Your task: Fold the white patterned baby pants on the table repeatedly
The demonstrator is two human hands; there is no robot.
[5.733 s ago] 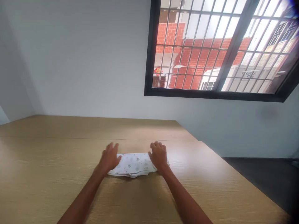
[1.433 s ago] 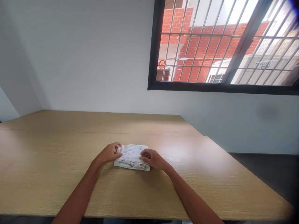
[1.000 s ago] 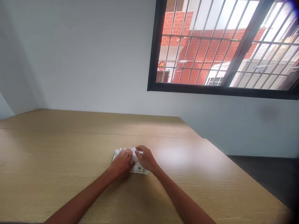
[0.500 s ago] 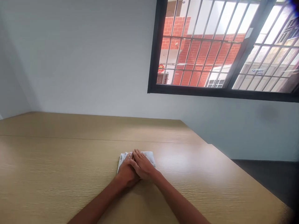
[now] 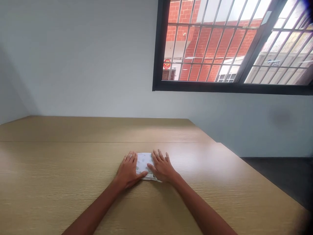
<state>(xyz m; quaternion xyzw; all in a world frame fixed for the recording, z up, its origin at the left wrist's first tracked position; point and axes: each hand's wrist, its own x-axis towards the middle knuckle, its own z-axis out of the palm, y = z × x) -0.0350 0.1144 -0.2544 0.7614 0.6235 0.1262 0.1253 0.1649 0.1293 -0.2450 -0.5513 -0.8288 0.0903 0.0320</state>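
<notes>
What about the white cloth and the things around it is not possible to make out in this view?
Head view:
White cloth: parts hidden under the left hand and right hand.
Small printed figures: too small to identify.
Lettering outside the window: blurred, partly behind the bars.

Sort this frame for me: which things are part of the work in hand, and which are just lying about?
In use: folded white printed cloth, left hand, right hand, both flat on it.
Just there: wooden table, barred window, red brick building outside.
</notes>
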